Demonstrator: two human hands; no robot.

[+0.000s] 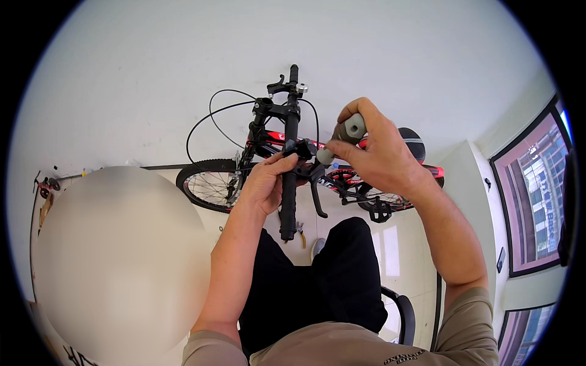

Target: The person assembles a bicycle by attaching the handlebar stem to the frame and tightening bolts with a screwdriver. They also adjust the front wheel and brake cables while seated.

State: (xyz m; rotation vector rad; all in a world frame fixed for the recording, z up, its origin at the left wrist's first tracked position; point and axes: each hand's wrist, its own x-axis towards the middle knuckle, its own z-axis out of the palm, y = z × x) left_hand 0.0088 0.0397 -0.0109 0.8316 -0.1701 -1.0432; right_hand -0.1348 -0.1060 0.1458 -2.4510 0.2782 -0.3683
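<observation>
Knees in black trousers (317, 274) sit nearest, just beneath both forearms, with a dark chair edge (403, 311) beside them. Above the knees the left hand (268, 183) is closed around the black handlebar (289, 183), thumb and fingers wrapped about it just beside the brake lever clamp (302, 149). The bar's long axis runs straight away from the person, from its near grip end below the left hand to the far end with a small silver bell (301, 88). The right hand (378, 152) is curled shut on a grey-handled tool (348, 131), whose tip points left and down toward the clamp, almost touching it. The brake lever (317, 198) hangs down just right of the left hand. Beyond both hands lie the red and black bicycle frame (342, 177), the front wheel (207, 183) to the left, the saddle (412, 143) behind the right hand. No containers show.
</observation>
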